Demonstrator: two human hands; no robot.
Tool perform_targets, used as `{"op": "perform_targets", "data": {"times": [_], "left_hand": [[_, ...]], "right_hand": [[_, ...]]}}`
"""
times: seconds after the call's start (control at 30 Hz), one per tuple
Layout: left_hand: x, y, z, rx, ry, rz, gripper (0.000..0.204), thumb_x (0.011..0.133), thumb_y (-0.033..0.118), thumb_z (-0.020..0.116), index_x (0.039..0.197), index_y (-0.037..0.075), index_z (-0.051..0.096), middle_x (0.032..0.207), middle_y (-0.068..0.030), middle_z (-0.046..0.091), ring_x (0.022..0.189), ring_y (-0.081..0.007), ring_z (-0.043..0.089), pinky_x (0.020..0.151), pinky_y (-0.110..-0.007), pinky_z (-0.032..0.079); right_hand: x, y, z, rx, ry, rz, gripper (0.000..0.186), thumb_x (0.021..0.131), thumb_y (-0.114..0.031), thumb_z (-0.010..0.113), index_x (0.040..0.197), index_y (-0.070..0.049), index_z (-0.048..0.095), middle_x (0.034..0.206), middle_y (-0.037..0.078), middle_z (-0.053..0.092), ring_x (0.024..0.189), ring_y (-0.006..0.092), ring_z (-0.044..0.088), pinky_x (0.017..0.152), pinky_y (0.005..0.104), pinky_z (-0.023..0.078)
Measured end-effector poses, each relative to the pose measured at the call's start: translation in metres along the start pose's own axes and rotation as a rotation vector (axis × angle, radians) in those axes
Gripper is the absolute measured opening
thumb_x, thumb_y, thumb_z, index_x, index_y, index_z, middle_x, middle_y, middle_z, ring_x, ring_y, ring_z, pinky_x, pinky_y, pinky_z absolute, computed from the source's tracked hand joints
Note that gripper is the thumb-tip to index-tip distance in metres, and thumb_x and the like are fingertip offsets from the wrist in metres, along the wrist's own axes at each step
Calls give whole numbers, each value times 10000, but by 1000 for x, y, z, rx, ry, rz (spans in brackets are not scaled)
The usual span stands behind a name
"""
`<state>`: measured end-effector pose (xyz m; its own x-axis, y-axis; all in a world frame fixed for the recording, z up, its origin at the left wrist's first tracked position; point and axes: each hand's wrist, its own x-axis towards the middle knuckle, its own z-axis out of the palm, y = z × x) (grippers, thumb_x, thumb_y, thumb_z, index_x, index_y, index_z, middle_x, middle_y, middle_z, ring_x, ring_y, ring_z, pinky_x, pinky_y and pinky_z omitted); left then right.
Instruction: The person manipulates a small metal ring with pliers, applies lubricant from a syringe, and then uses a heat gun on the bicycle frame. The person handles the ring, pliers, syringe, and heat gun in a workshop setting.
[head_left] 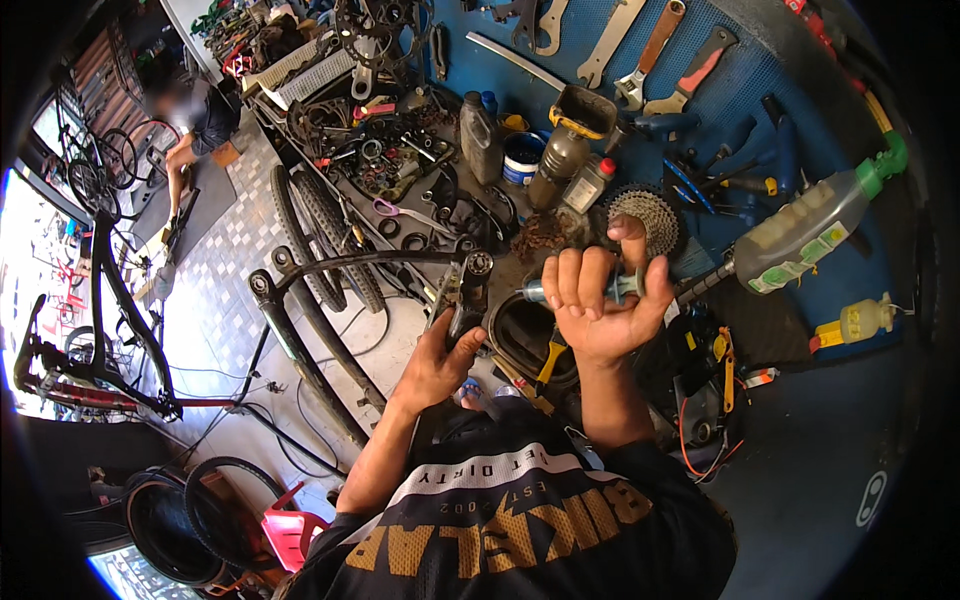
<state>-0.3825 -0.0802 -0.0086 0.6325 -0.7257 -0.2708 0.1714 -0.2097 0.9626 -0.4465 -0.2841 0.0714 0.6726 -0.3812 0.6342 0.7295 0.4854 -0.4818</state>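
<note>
My left hand [437,368] is wrapped round one end of a black bicycle frame part [350,257], just below a round bearing [480,263] set in that end. The part reaches away to the left as a curved bridge with long tubes. In my right hand [603,310] lies a clear syringe [535,290]; its narrow end points left toward the bearing, a little apart from it. My fingers curl over its barrel, and the thumb is by the flange end. Below the syringe sits a dark round tub [527,328] with a yellow-handled brush [551,357] in it.
Bottles [480,140], a blue-and-white tub [523,157], a cassette [643,220] and loose parts crowd the bench. Wrenches [608,45] hang on the blue board. Tyres [305,240] stand left of the bench. Another person [205,120] sits far left. A red chair [290,527] stands lower left.
</note>
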Motion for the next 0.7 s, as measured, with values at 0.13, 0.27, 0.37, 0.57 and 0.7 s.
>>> {"op": "perform_targets", "data": {"times": [0.13,0.27,0.37,0.57,0.7], "left_hand": [[-3,7,20,86,44,70,517,1013,393,682,1146,-88,547,745,-81,565,693,-151,503,621,-334,448],[-6,13,36,145,109,44,558,1009,393,684,1166,-118,522,793,-166,588,758,-204,512,710,-375,478],[-5,17,43,198,118,35,582,1007,398,683,1192,-126,511,798,-198,589,746,-202,504,707,-380,479],[-7,22,53,206,93,114,557,1002,375,695,1211,-109,517,784,-217,574,721,-215,465,692,-386,472],[-9,21,58,181,139,137,544,998,391,697,1182,-90,525,770,-197,550,701,-230,434,669,-390,459]], "right_hand": [[2,-3,1,-128,-139,-6,470,1070,-476,411,1234,-37,448,522,-4,407,510,133,371,626,339,392],[3,-1,-12,-175,-216,7,425,1074,-489,368,1220,-95,430,533,-20,387,523,136,354,625,340,373],[-1,1,-20,-155,-188,27,403,1076,-490,385,1166,-99,429,523,-21,371,511,135,339,619,343,369],[-6,0,-30,-143,-170,18,328,1077,-424,422,1113,-98,436,516,-8,378,493,144,330,607,358,367],[-10,2,-31,-80,-129,35,355,1061,-428,493,1097,-76,469,512,10,404,479,134,314,564,340,334]]}}
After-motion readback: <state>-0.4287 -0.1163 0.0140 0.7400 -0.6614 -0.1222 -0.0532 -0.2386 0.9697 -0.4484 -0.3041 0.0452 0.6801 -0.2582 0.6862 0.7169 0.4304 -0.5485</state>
